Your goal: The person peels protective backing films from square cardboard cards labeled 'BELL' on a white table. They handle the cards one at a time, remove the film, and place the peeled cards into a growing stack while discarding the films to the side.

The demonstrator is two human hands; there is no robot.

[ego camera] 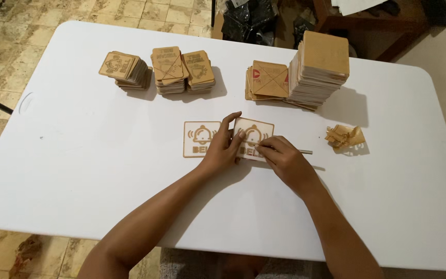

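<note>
Wooden bell plaque point(254, 135) lies flat mid-table on the white table point(78, 155), just right of a matching plaque point(198, 138), where your left hand point(223, 147) pins its edge with spread fingers while your right hand point(285, 161) pinches a thin metal tool point(305, 152) against it.

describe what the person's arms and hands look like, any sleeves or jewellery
Both forearms are bare up to the picture's lower edge, so no sleeves show. The left hand and the right hand wear no gloves, and no watch, bracelet or ring can be seen on them. The fingernails look short and unpainted.
</note>
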